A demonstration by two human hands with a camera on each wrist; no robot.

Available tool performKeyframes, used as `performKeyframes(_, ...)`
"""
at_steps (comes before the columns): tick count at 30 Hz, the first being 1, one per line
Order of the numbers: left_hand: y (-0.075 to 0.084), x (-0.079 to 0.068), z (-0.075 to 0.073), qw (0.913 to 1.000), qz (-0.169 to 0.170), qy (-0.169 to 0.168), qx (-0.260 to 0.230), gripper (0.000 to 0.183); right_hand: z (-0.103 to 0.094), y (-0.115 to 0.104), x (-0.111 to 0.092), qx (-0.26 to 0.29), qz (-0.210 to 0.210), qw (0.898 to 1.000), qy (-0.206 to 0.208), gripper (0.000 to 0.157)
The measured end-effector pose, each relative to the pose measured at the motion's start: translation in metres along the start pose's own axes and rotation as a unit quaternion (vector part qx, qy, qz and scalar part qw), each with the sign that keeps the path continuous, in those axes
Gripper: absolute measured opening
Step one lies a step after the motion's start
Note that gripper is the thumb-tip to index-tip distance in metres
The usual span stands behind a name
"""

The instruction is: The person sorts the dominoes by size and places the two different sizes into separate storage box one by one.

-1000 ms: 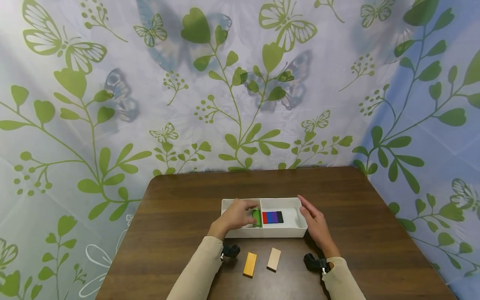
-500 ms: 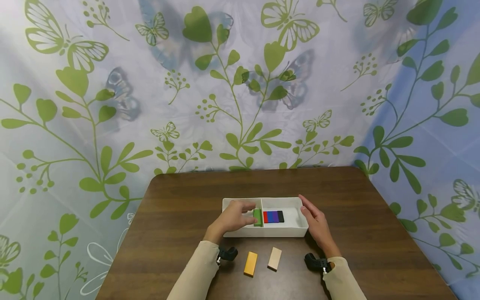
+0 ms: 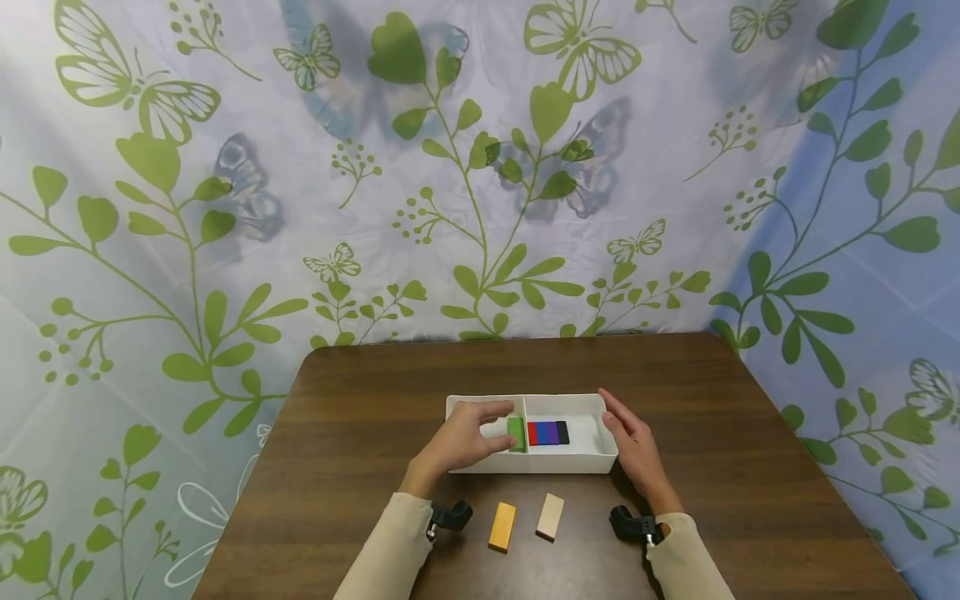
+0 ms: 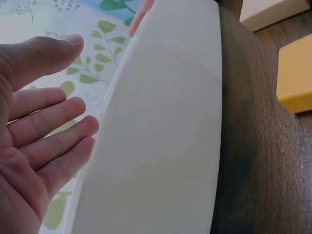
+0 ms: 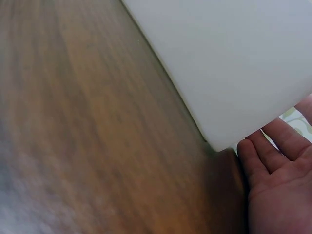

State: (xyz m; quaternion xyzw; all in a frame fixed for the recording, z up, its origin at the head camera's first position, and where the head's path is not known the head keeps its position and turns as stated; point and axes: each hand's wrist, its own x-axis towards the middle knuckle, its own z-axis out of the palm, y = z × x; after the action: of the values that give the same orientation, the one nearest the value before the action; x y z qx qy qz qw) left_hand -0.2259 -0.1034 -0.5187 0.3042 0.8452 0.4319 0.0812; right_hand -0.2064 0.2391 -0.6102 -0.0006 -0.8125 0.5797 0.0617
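In the head view, your left grip (image 3: 453, 437) has eased back slightly from the green block (image 3: 517, 433), which apparently sits settled beside the divider (image 3: 526, 408) in the left compartment of the white box (image 3: 532, 464). The left wrist view loses the block behind the wall, but shows your palm bare — released. In the right wrist view, your right grip (image 5: 280, 183) grasps nothing — relaxed fingers at the box's end.

No readable text, label, brand, number or sign in any of the three views.
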Motion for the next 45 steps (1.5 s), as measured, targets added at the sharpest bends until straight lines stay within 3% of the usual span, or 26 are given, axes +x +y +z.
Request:
performKeyframes(8,0.010,-0.015,0.004,0.9981,0.031,0.007,-0.052,0.059,0.000,0.000,0.001,0.013,-0.002,1.000,0.001,0.052)
performKeyframes(18,0.014,-0.039,0.005,0.9908,0.032,0.001,-0.132,0.059,-0.001,-0.001,0.000,0.015,0.005,1.000,0.003,0.053)
performKeyframes(31,0.005,-0.068,0.006,0.9904,0.056,-0.015,-0.125,0.056,-0.002,-0.002,0.000,0.033,0.005,0.999,-0.005,0.054)
performKeyframes(45,-0.003,-0.088,0.015,0.9963,0.032,-0.047,-0.065,0.058,-0.001,-0.001,-0.001,0.023,-0.001,1.000,-0.003,0.052)
